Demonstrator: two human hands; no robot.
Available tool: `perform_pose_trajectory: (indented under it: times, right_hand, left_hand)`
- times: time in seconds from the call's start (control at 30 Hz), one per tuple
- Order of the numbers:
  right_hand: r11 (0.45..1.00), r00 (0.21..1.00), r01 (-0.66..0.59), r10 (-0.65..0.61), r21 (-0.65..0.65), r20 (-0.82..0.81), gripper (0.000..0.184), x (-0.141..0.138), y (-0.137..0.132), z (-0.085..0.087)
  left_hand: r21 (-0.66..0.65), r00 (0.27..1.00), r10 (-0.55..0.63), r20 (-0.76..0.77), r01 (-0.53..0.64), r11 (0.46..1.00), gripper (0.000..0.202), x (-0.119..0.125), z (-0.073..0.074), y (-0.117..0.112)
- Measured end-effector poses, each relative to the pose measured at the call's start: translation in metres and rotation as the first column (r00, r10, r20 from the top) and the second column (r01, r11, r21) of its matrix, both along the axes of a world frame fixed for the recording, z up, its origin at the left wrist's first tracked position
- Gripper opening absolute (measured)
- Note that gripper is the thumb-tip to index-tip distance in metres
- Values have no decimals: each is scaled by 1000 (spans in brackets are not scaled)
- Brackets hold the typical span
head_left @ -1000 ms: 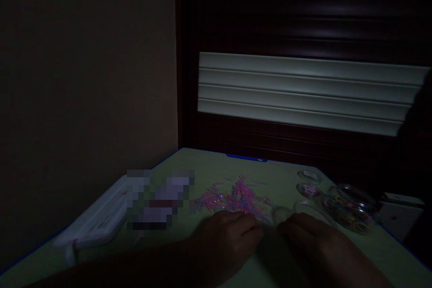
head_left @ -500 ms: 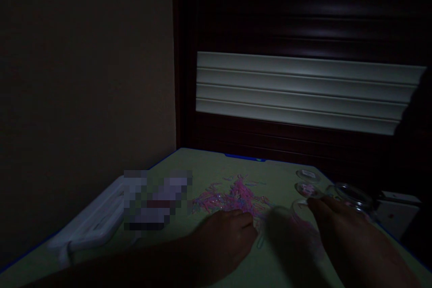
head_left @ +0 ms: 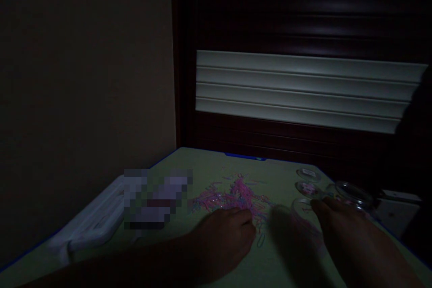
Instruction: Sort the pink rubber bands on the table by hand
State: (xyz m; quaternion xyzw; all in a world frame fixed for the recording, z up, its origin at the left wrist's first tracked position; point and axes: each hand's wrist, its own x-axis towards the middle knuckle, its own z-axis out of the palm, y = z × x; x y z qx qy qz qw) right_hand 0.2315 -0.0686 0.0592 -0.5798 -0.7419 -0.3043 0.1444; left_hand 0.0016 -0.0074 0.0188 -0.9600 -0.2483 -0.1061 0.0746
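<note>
The left hand (head_left: 222, 243) curls its fingers at the near edge of a tangled heap of thin pink rubber bands (head_left: 239, 195). The right hand (head_left: 344, 229) lies by a clear round glass jar (head_left: 351, 195), close to the right edge of the pale green table (head_left: 202, 164). Whether either hand grips anything is unclear.

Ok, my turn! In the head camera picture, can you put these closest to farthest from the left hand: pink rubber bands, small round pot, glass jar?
From the left hand:
1. Pink rubber bands, just ahead, at the fingertips.
2. Small round pot, off right.
3. Glass jar, farthest right.
</note>
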Motion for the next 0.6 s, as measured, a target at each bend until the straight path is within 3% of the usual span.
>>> perform_pose_trajectory:
  times: [0.17, 0.6]
  right_hand:
    - [1000, 999, 27, -27, 10, 19, 40, -2, 2, -2]
    - [995, 996, -88, 89, 50, 0, 40, -4, -3, 3]
  left_hand:
    - [9, 1000, 23, 17, -23, 1000, 9, 0, -3, 1]
    - [13, 994, 61, 86, -62, 998, 12, -1, -9, 2]
